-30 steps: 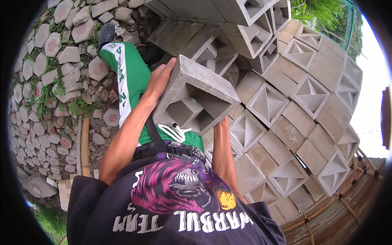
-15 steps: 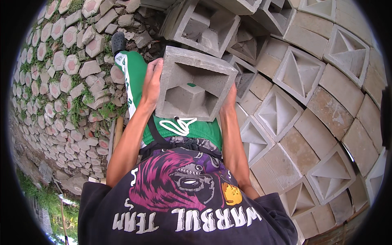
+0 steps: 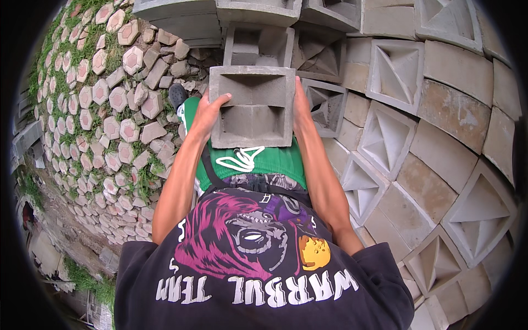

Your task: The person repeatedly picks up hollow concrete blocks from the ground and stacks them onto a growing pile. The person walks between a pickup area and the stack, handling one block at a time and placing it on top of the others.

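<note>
Between my two hands I hold a grey concrete vent block (image 3: 253,141), square and hollow, its open face turned up toward me. My left hand (image 3: 208,113) grips its left side, the thumb reaching over the rim into the opening. Against the right side presses my right hand (image 3: 302,107); most of its fingers are hidden behind the block. The block is in front of my waist, over my green shorts (image 3: 280,165). Just beyond it sits another hollow block (image 3: 242,52) of the same kind, part of a stack.
A wall of stacked vent blocks (image 3: 393,74) and plain tan blocks (image 3: 459,66) rises along my right. More grey blocks (image 3: 179,25) stand at the far side. On the left, hexagonal pavers (image 3: 118,99) and broken rubble lie among grass. My dark clog (image 3: 177,94) stands beside the rubble.
The block has swung from a tilt to nearly level, and its opening faces me more squarely. My left thumb has come over the rim. My view has turned relative to the wall and pavers.
</note>
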